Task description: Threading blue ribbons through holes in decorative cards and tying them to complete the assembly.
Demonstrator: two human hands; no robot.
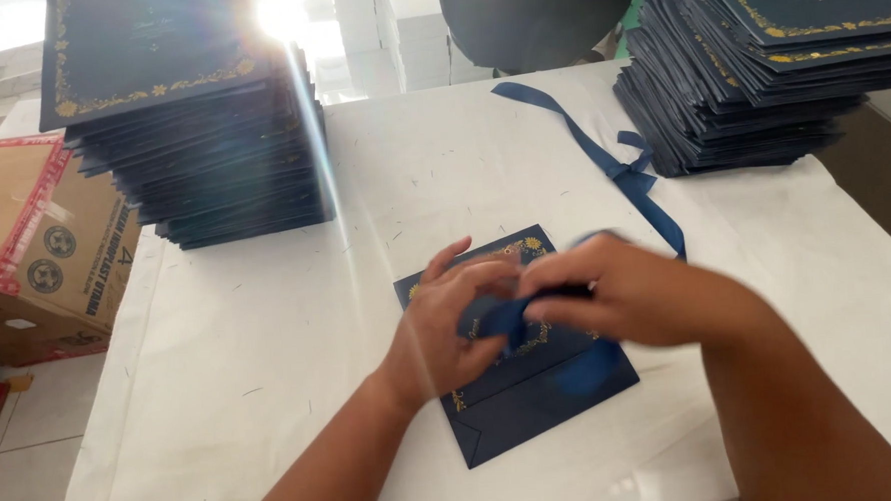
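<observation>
A dark blue card folder (532,397) with gold floral edging lies flat on the white table (269,328) in front of me. Over its middle, my left hand (449,325) and my right hand (617,288) pinch a blue satin ribbon (509,318) between their fingertips. The ribbon's long tail (602,153) runs away across the table toward the far right. The hands are blurred and hide the folder's upper half.
A tall stack of identical blue folders (200,141) stands at the far left and another stack (758,66) at the far right. A brown cardboard box (35,248) sits beside the table's left edge. White boxes (396,32) and a dark round object (535,16) lie beyond.
</observation>
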